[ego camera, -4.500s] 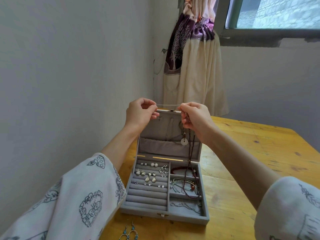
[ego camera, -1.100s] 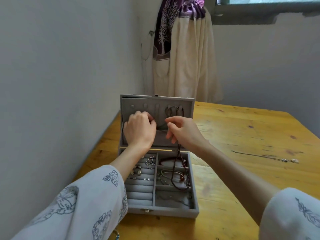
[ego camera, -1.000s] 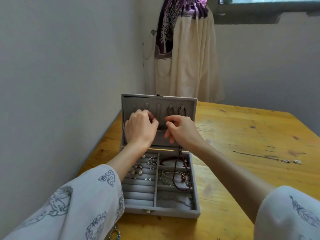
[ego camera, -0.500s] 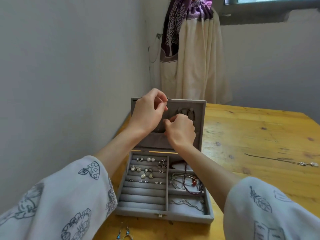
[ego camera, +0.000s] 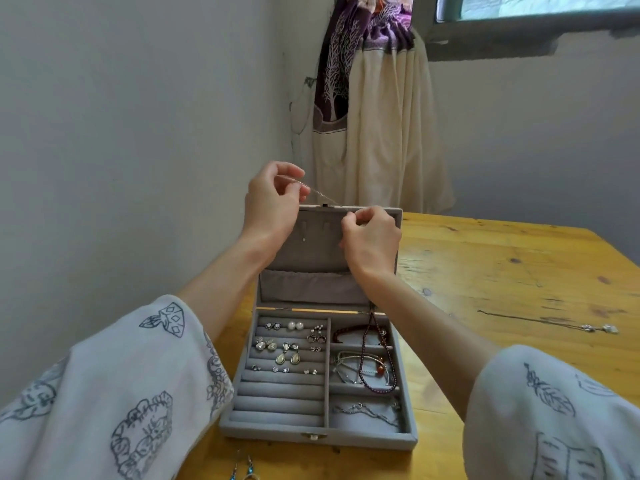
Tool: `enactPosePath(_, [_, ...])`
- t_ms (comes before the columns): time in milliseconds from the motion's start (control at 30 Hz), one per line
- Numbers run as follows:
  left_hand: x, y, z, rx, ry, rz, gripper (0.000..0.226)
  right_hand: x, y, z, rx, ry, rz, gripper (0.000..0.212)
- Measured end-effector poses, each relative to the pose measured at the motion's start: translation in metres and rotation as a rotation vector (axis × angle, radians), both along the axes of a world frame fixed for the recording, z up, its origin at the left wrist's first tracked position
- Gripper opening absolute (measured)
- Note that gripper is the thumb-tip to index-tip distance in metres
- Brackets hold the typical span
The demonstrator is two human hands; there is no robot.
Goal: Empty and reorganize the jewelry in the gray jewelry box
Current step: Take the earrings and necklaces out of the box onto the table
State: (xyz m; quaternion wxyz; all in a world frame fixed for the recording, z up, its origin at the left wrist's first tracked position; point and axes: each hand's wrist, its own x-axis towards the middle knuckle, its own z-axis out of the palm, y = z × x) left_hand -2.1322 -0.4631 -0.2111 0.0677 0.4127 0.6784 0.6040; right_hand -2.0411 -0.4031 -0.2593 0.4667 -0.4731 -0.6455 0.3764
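The gray jewelry box (ego camera: 346, 438) stands open on the wooden table (ego camera: 502, 271), its lid (ego camera: 311, 251) upright. My left hand (ego camera: 273, 202) is raised above the lid's top edge and pinches one end of a thin silver chain (ego camera: 322, 195). My right hand (ego camera: 372, 242) pinches the chain's other end in front of the lid's upper right. Earrings (ego camera: 287, 353) fill the left rows. A dark red beaded necklace (ego camera: 372, 344) hangs from behind my right wrist into the right compartments, over bangles (ego camera: 353, 362). A silver bracelet (ego camera: 367, 410) lies in the front compartment.
A silver necklace (ego camera: 554, 322) lies stretched out on the table to the right. Blue drop earrings (ego camera: 242, 471) lie at the near edge in front of the box. A white wall runs along the left; a curtain (ego camera: 381, 116) hangs in the corner behind.
Both hands rose from the lid's lower pocket area to its top edge. My left hand lifted above the lid, drawing a thin chain taut between the hands.
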Motion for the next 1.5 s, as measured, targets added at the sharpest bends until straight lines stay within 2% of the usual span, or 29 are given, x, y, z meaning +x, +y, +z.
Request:
enactPosePath(133, [0.0,-0.017,0.006,-0.038,-0.001,-0.103,0.016,0.023,-0.002,0.02,-0.007,0.106,0.12,0.007])
enactPosePath(233, [-0.001,-0.036,0.005,-0.182,-0.001,-0.263,0.019,0.054,-0.004,0.03,-0.131,0.226,0.285,0.015])
enactPosePath(400, [0.024,-0.063,-0.009,-0.492,0.13,-0.43,0.018,0.128,-0.006,0.027,-0.395,0.112,0.585,0.014])
enactPosePath(467, [0.041,-0.064,-0.013,-0.585,0.198,-0.468,0.014,0.16,-0.005,0.017,-0.482,0.028,0.634,0.013])
enactPosePath(600, [0.076,-0.059,-0.022,-0.695,0.282,-0.538,0.009,0.227,0.007,-0.003,-0.594,-0.037,0.585,0.005])
enactPosePath(700, [0.103,-0.049,-0.036,-0.714,0.268,-0.553,0.006,0.27,0.014,-0.013,-0.635,-0.093,0.547,0.009])
enactPosePath(933, [0.159,0.003,-0.075,-0.731,0.341,-0.609,0.017,0.336,0.037,-0.047,-0.548,-0.092,0.29,0.024])
enactPosePath(1200, [0.202,0.068,-0.123,-0.672,0.444,-0.42,0.015,0.36,0.087,-0.092,-0.347,-0.306,0.014,0.016])
enactPosePath(1500, [0.202,0.1,-0.14,-0.643,0.503,-0.407,0.015,0.364,0.118,-0.103,-0.27,-0.404,-0.091,0.017])
